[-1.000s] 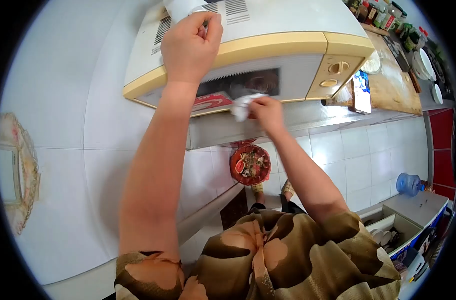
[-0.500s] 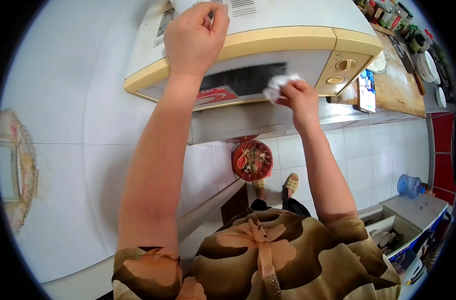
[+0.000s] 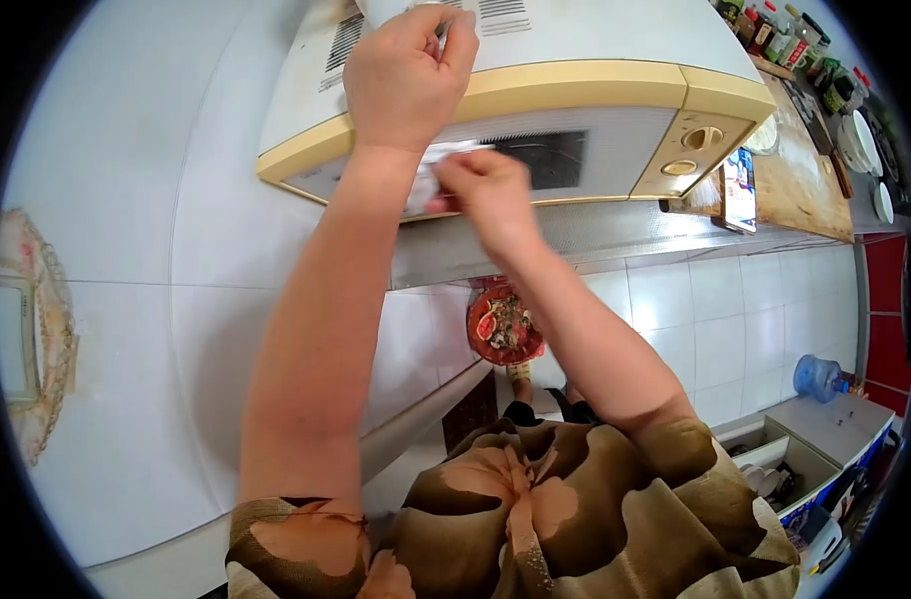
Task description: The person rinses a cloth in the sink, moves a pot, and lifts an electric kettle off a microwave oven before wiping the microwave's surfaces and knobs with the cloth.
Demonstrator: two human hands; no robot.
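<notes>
Right hand gripping crumpled white thin wipe, probably bunched for firmer hold, at front of boxy white yellow-trimmed microwave; left hand curled above its top, grip hidden, can't tell.

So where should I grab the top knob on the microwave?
Probably pinch the raised ridge across the top knob between thumb and finger, coming from the front. The ridge sticks out from the face of the microwave, with nothing in front of it. The right hand is nearer, but holds a white wad.
</notes>
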